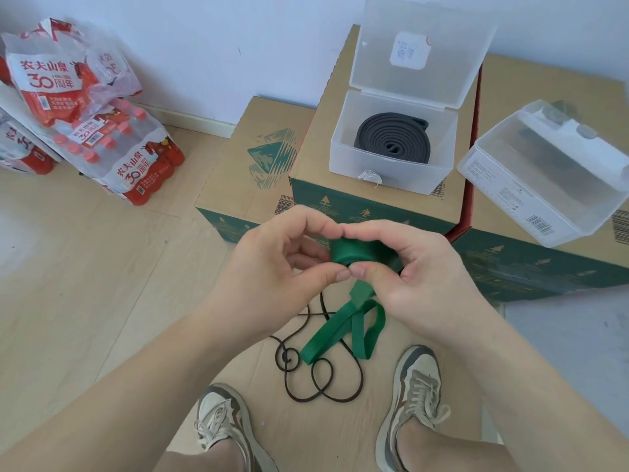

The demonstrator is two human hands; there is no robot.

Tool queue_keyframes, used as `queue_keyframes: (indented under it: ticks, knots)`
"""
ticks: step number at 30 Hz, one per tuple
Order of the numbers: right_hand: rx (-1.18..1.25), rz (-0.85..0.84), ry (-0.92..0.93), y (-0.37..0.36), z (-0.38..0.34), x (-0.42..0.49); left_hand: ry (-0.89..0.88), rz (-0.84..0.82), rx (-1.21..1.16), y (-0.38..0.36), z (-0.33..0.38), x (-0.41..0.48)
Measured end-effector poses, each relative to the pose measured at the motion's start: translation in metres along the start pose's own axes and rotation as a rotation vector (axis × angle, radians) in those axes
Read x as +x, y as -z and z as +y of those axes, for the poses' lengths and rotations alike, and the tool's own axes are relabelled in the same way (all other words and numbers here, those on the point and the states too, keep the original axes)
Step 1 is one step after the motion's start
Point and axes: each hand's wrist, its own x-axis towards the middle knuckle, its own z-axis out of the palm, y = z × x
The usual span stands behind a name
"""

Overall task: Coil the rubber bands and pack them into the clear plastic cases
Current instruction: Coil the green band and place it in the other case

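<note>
Head view: left hand [272, 267] and right hand [420, 267] both pinch a partly coiled green band [354, 255] between them, thumbs meeting under the roll. Its loose tail hangs over a black cord [321, 383] on flattened cardboard [306, 437]. Open clear case [343, 158], at the middle box's [315, 148] front edge, holds a coiled grey band [391, 141]. Closed case [544, 189] lies tilted at the right box's [551, 80] front edge.
</note>
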Motion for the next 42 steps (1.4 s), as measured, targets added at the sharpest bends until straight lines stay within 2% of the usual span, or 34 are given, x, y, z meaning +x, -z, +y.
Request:
queue_keyframes:
  ticks: [6,10,14,18,21,25,28,30,32,34,37,39,42]
  knots:
    - [0.265,-0.030,-0.108,0.006,0.004,0.002,-0.038,0.008,-0.075,-0.003,0.003,0.000]
    - [0.365,0.126,-0.027,-0.003,0.002,0.002,-0.036,0.068,-0.269,-0.003,0.007,0.003]
    - [0.494,0.296,-0.056,-0.012,-0.008,0.002,0.030,0.120,-0.462,-0.006,0.012,0.002]
    - [0.552,0.343,-0.027,-0.019,-0.015,0.001,0.099,0.130,-0.623,-0.009,0.015,0.003]
    - [0.437,0.352,-0.014,-0.018,-0.009,0.000,0.087,0.135,-0.409,-0.007,0.017,0.001]
    - [-0.006,0.247,0.150,-0.015,0.001,-0.001,-0.170,0.171,0.340,-0.004,0.007,0.000]
    - [-0.134,0.169,0.196,-0.015,0.003,-0.002,-0.289,0.140,0.429,-0.007,0.004,-0.001]
    - [-0.045,0.183,0.127,-0.016,0.000,-0.002,-0.216,0.138,0.284,-0.006,0.007,-0.001]
    - [0.264,0.251,-0.029,-0.012,-0.004,0.000,-0.085,0.136,0.001,-0.005,0.011,0.001]
    - [0.512,0.312,-0.094,-0.009,-0.007,0.002,-0.021,0.179,-0.198,-0.005,0.013,0.003]
    - [0.580,0.272,-0.070,-0.013,-0.010,0.003,0.005,0.247,-0.364,-0.005,0.016,0.005]
    - [0.560,0.233,-0.036,-0.016,-0.012,0.003,0.040,0.233,-0.482,-0.006,0.018,0.004]
    - [0.488,0.244,-0.014,-0.014,-0.008,0.001,0.087,0.167,-0.452,-0.007,0.017,0.004]
